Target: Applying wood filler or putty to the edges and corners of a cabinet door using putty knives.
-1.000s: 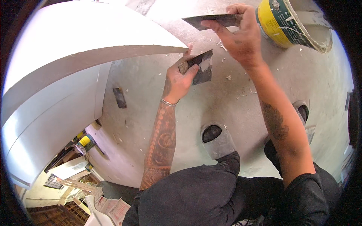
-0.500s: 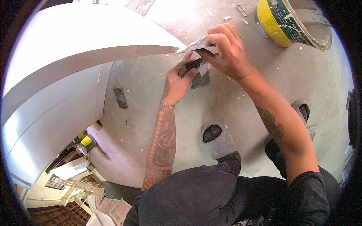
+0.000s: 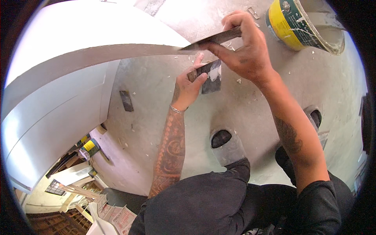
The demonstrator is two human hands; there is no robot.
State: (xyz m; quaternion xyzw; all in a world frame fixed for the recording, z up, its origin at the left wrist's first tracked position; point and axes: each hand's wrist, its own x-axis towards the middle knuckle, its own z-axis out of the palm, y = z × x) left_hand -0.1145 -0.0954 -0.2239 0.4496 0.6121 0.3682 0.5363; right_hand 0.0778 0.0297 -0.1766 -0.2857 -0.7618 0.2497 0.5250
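Above a grey shoe [image 3: 229,147] on the dusty floor [image 3: 196,145], the left hand [image 3: 187,88] holds a dark plate [image 3: 212,84] bearing a pale smear [image 3: 214,72], thumb across its face, one finger raised near the panel's tip. Just beyond, the right hand [image 3: 250,55] grips a long dark blade [image 3: 219,38] between thumb and fingers, its end at the edge of the curved white panel [image 3: 98,27]; contact is hard to judge. Too steep a tilt could gouge that thin edge, and a slip might nick the raised finger. Farther off sits a yellow-and-green bucket [image 3: 282,24]
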